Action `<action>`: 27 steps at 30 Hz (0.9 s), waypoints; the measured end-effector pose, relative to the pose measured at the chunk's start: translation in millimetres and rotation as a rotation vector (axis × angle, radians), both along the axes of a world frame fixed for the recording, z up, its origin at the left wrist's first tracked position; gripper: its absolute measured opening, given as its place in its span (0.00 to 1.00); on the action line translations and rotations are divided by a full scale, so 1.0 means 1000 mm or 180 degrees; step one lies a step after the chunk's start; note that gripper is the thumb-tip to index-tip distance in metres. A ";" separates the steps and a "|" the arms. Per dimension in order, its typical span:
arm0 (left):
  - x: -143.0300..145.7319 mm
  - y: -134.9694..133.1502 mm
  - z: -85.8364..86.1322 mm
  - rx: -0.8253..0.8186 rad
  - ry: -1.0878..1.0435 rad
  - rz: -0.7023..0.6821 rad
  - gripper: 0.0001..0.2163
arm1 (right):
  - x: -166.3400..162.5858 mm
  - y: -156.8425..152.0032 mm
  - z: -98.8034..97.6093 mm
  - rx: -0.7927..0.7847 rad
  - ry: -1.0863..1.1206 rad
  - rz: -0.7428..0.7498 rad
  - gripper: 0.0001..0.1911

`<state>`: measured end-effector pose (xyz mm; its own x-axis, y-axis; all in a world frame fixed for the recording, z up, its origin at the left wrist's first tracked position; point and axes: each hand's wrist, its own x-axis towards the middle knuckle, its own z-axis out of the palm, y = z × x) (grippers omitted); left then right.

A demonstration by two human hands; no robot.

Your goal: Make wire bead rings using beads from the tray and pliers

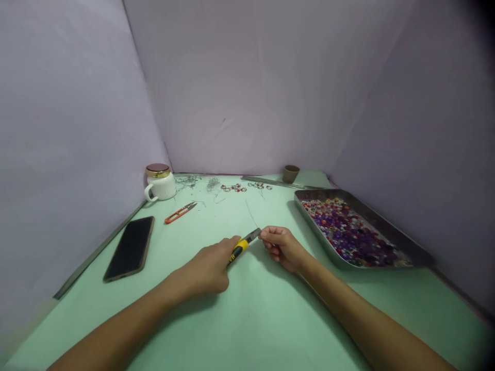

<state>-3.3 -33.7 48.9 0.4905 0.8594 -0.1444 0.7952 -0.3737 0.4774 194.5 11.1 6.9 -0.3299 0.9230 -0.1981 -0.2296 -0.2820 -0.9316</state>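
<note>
My left hand [211,267] is closed around yellow-and-black-handled pliers [243,245], whose grey jaws point right toward my right hand [280,246]. The fingers of my right hand are pinched together at the plier tips, holding something thin that I cannot make out. A fine wire [250,212] lies on the green table [247,309] just beyond the plier jaws. Both hands rest low over the middle of the table.
A metal tray [402,242] of purple and red beads sits at the right. A black phone [130,248] lies at the left, with orange thread snips [180,212] beyond it. At the back stand a white lidded mug [160,182], wire scraps, finished bead rings [234,188] and a small brown cup [290,173].
</note>
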 end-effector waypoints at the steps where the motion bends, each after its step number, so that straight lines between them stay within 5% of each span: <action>1: 0.002 -0.001 -0.002 0.0190 0.0291 0.0052 0.31 | -0.001 0.000 0.000 -0.0002 -0.0045 -0.0033 0.08; 6: 0.010 -0.003 -0.009 0.0892 0.1178 0.0040 0.38 | -0.001 0.000 -0.001 0.0100 0.0004 -0.0112 0.06; 10: 0.011 -0.003 -0.010 0.0905 0.1077 0.0115 0.37 | -0.001 0.002 -0.003 0.0155 0.0087 -0.0145 0.06; 17: -0.004 0.002 0.008 -0.0689 -0.0904 -0.0082 0.17 | 0.000 0.001 -0.002 0.0281 0.0248 0.0058 0.07; 21: -0.010 0.009 0.012 -0.1946 -0.1752 -0.0169 0.17 | 0.004 0.001 0.001 0.0310 0.0370 0.0254 0.08; 27: -0.011 0.013 0.003 -0.2372 -0.2339 -0.0265 0.18 | 0.006 0.003 -0.001 0.0174 0.0425 0.0182 0.11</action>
